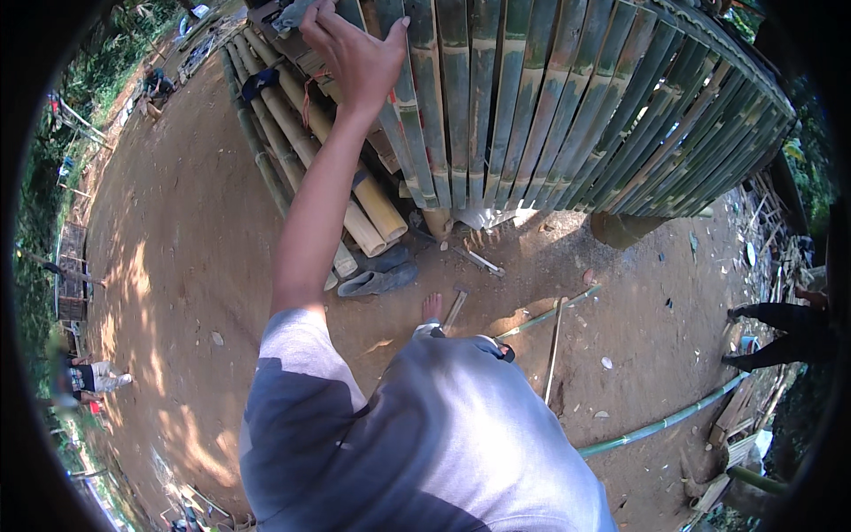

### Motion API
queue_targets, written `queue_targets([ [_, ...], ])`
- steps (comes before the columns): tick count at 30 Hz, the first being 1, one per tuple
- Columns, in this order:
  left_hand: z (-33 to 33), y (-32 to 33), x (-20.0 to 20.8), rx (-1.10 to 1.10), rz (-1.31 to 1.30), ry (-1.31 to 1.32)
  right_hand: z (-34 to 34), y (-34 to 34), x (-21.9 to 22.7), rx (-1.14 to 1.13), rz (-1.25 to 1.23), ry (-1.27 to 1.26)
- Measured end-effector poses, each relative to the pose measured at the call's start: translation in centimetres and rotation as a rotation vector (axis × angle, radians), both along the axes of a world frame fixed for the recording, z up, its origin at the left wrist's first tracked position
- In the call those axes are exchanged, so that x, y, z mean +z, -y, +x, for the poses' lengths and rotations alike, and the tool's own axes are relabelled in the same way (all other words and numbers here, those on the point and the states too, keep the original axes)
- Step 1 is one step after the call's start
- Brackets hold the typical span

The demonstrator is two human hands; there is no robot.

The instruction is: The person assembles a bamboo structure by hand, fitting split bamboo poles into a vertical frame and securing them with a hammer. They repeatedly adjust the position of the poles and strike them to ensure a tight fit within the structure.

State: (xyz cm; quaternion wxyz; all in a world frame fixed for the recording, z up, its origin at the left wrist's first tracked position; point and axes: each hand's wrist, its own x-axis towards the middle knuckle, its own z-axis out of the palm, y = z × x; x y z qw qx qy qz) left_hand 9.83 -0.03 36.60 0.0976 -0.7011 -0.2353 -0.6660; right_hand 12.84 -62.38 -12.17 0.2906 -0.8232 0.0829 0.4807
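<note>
At the top, my left hand (356,62) is wrapped over the outer edge of a bamboo slat (396,133), its thumb against the face. That slat is the leftmost of a broad panel of split green bamboo (532,106), with the strips side by side and narrow gaps between them. Red marks show near the slat's edge. My left arm reaches up to it from the lower middle. The fingertips are partly cut off by the upper frame. My right hand is out of the picture.
Thick bamboo poles (372,199) lie left of the panel, with grey shoes (379,277) by their ends. A bamboo stump (625,229) stands under the panel. Thin bamboo poles (660,430) lie on the dirt ground. People stand at the far right (780,328) and far left (97,377).
</note>
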Motion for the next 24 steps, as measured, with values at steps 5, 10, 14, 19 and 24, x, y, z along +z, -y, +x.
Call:
queue_targets([
  [5, 0.7, 0.5, 0.4, 0.081, -0.173, 0.047, 0.4, 0.1, 0.1, 0.028, 0.006, 0.000],
  [10, 0.7, 0.6, 0.4, 0.108, -0.130, 0.030, 0.7, 0.3, 0.2, 0.051, 0.002, -0.002],
  [14, -0.4, -0.7, -0.1, 0.046, -0.048, -0.005, 0.9, 0.2, 0.3, 0.069, 0.000, -0.004],
  [19, -2.8, -3.0, 0.7, -0.062, -0.013, -0.094, 1.0, 0.1, 0.3, 0.086, -0.006, -0.005],
  [24, -4.8, -3.0, 2.8, -0.059, 0.055, -0.209, 1.0, -0.8, 0.2, 0.108, -0.013, -0.008],
])
